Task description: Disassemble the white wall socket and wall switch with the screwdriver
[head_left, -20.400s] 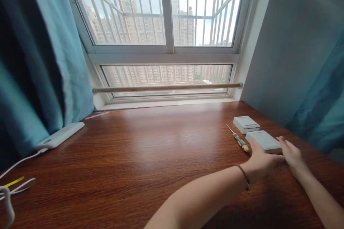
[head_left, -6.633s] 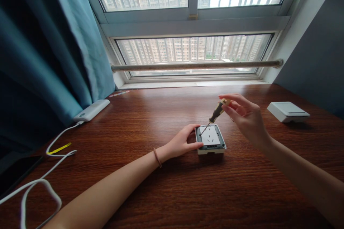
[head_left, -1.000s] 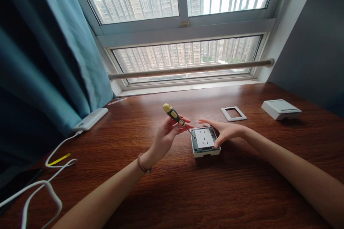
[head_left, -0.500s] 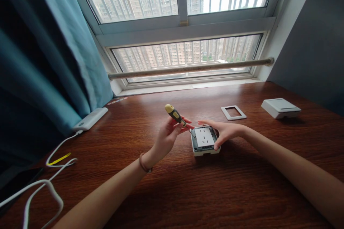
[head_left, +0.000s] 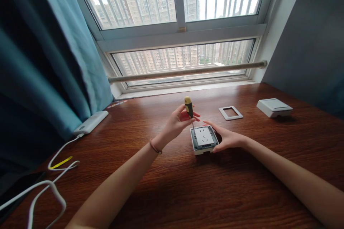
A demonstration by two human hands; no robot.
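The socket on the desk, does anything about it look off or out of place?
Its white cover frame lies apart on the desk, leaving the socket with its grey inner plate bare. Nothing looks damaged.

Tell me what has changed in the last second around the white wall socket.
The left hand has tipped the yellow-and-black screwdriver from slanted to nearly upright, its tip at the left edge of the white wall socket. The right hand still steadies the socket's right side. The white square frame and white switch box stayed on the wooden desk.
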